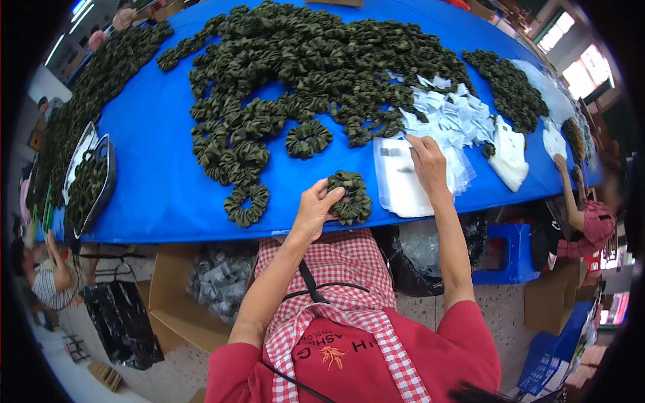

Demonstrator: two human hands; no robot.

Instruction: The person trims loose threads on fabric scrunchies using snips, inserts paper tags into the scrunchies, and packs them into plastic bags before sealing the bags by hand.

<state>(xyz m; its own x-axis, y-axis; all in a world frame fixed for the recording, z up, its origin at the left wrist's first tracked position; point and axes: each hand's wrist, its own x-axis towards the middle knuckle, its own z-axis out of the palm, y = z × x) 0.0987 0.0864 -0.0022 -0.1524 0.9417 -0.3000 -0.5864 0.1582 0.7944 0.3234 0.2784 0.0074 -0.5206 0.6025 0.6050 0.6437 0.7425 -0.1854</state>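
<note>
A dark green scrunchie (351, 199) is pinched between the thumb and fingers of my left hand (316, 209), just above the table's front edge. To its right, my right hand (428, 161) has its fingertips closed on the top edge of a stack of clear plastic bags (402, 183). Whether it grips a single bag or several cannot be told. Single scrunchies lie nearby, one at the front (246, 205) and another further back (308, 139). Behind them spreads a large heap of green scrunchies (289, 60). Small white packets (450, 117) are piled beyond my right hand.
The blue table (161, 195) carries more bags (510, 151) and scrunchies (507, 87) at right, and a tray of scrunchies (91, 181) at left. Co-workers sit at the right (594, 225) and left (50, 275). Below are a cardboard box (171, 295) and a blue stool (507, 255).
</note>
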